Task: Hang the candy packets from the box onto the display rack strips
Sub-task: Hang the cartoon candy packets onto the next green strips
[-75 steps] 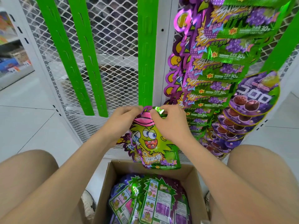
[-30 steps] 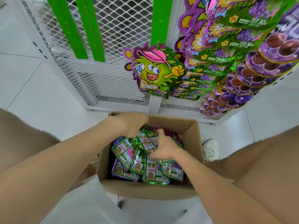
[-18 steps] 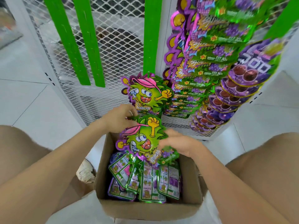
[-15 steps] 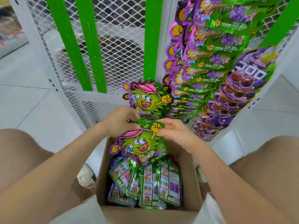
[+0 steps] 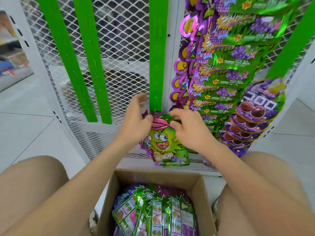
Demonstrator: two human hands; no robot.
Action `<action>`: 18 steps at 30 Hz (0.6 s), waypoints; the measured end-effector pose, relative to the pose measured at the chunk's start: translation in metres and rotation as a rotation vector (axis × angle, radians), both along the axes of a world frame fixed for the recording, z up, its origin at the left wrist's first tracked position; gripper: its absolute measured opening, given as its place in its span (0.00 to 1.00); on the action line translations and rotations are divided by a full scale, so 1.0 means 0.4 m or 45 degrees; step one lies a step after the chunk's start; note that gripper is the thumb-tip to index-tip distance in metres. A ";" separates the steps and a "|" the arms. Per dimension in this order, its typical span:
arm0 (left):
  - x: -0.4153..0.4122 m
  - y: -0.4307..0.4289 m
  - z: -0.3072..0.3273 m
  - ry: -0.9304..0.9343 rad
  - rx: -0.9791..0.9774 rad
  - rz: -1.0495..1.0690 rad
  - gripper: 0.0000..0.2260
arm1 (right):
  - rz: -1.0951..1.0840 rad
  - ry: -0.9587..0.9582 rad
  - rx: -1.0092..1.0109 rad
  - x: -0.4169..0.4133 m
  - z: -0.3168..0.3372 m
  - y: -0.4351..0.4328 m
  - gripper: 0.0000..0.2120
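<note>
Green-and-purple candy packet [image 5: 165, 142] with a cartoon face, held upright between both hands at the foot of the middle green strip [image 5: 158, 53]. Left hand [image 5: 136, 123] pinches its top left edge, fingers partly spread; right hand [image 5: 187, 130] pinches the top right. Below the hands, open cardboard box [image 5: 201, 189] holds more packets [image 5: 158, 212], backs up. Right of the hands, hung packets [image 5: 226, 79] overlap in rows.

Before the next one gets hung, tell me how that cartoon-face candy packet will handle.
The candy packet looks light: fingertips of the left hand and right hand carry it by its top edge. Probably floppy, since it hangs limp. Its glossy foil may be slippery, so a pinch grip near the top seems wise.
</note>
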State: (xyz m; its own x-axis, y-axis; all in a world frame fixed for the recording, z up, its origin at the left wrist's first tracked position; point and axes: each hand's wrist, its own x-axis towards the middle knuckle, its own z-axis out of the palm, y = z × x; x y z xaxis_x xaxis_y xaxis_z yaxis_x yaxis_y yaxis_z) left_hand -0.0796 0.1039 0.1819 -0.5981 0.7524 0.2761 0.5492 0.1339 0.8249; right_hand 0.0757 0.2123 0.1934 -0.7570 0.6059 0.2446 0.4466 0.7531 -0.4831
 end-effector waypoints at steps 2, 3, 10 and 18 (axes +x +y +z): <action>-0.005 0.025 0.013 -0.083 0.061 0.013 0.27 | -0.065 0.127 0.029 -0.006 0.003 -0.003 0.13; -0.010 0.032 0.017 -0.135 0.084 0.007 0.25 | -0.101 0.199 0.043 -0.011 0.003 -0.007 0.12; -0.012 0.012 0.056 -0.435 0.167 -0.106 0.16 | -0.206 0.563 0.055 -0.078 0.026 -0.019 0.12; -0.023 -0.014 0.056 -0.492 0.071 -0.236 0.14 | -0.228 0.614 -0.085 -0.093 0.025 -0.029 0.14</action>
State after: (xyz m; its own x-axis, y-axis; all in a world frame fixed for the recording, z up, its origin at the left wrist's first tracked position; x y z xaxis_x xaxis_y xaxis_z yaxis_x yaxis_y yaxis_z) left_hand -0.0886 0.0982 0.2044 -0.5218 0.8470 0.1014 0.2091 0.0118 0.9778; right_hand 0.0384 0.2009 0.2033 -0.4509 0.7418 0.4964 0.2807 0.6458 -0.7101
